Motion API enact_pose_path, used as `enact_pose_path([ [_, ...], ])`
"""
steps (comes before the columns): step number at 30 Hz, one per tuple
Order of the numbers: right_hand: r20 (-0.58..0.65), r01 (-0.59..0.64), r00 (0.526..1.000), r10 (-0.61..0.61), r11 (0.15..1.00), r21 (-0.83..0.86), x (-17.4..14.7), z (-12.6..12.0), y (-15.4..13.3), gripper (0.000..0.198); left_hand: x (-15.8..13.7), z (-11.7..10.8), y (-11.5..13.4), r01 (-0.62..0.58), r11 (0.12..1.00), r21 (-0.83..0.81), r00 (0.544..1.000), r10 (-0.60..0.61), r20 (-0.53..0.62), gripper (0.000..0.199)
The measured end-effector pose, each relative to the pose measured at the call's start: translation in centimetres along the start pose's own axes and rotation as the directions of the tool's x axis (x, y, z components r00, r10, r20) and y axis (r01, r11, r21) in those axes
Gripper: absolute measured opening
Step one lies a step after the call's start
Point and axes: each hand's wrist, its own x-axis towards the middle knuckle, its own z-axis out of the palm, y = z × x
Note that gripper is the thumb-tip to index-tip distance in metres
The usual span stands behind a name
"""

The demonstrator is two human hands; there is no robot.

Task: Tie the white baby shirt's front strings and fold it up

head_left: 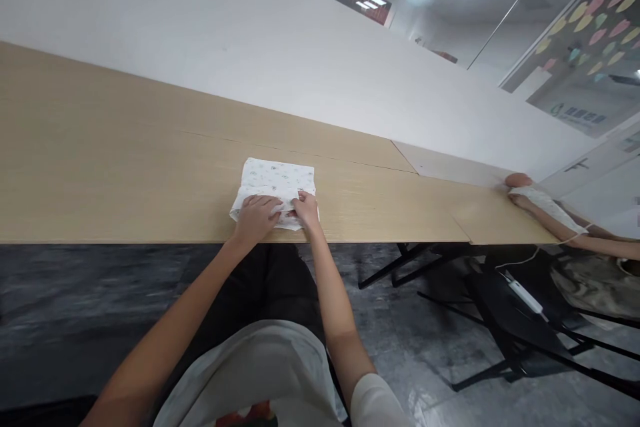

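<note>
A white cloth (278,175) with a small dark print lies partly folded on the table, close to its front edge. My left hand (257,217) rests over the near left part of the cloth, fingers curled on the folded layer and thumb at its near side. At the right, my right hand (306,209) pinches the fold between thumb and fingers. Both hands touch the cloth and are only a short gap apart. The fingertips are partly hidden by the fabric.
The long wooden table (125,167) runs along a white wall (210,33) with glass above. Far right, another person's arm (543,217) rests on the table with a white cloth. Below are a black folding chair (520,320) and a white power strip (525,295) with its cable.
</note>
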Motion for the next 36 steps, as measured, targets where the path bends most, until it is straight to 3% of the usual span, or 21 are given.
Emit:
enact_pose_path([
  [5, -0.003, 0.002, 1.0, -0.002, 0.986, -0.166, 0.2, -0.1, -0.8, 0.032, -2.8, -1.8, -3.3, 0.151, 0.988, 0.044, 0.985, -0.147, -0.088, 0.03],
  [12, -0.097, 0.059, 0.992, -0.081, 0.975, -0.215, 0.3, -0.4, -0.4, 0.037, -3.9, -2.8, -4.8, 0.291, 0.944, -0.154, 0.95, -0.304, -0.069, 0.038],
  [26, -0.125, 0.118, 0.977, -0.173, 0.926, -0.357, -0.8, -0.5, -0.2, 0.043, -3.8, -3.4, -3.9, 0.26, 0.955, -0.141, 0.965, -0.263, -0.006, 0.039],
  [36, -0.142, 0.162, 0.964, -0.223, 0.923, -0.349, -0.5, -0.2, 0.3, 0.036, -3.9, -3.1, -4.5, 0.209, 0.971, -0.117, 0.977, -0.211, -0.013, 0.042],
])
